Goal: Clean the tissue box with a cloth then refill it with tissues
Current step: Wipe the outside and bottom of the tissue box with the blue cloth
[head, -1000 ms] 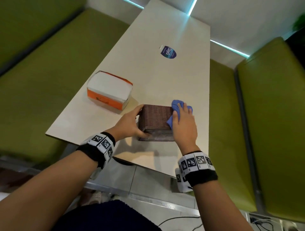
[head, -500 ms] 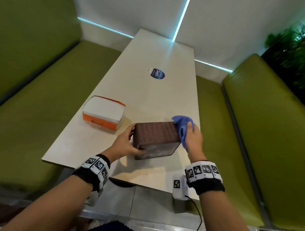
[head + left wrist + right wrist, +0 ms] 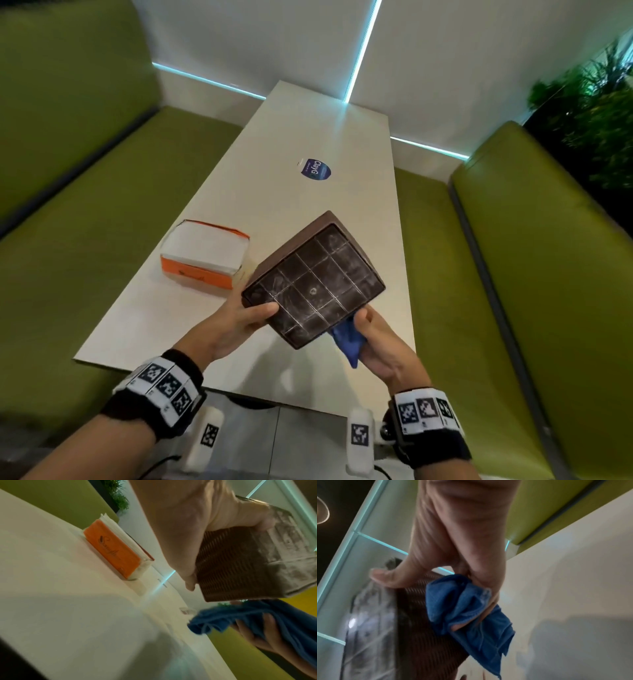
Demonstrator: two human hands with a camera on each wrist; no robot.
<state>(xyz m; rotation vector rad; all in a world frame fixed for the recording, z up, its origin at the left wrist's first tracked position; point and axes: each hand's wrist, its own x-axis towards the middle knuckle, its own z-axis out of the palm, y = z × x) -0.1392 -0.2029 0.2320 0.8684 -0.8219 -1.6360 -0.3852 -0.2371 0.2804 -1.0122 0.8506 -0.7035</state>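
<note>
Brown woven-textured tissue box (image 3: pixel 313 279), centre frame, probably light, rigid; left hand (image 3: pixel 236 320) gripping its lower-left edge, right hand (image 3: pixel 380 342) clutching soft blue cloth (image 3: pixel 346 341).

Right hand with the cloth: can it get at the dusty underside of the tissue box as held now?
Probably yes. The left hand holds the tissue box lifted and tilted, gridded underside facing up with only the left thumb on one corner. The right hand grips the blue cloth against the near edge, beside that face.
</note>
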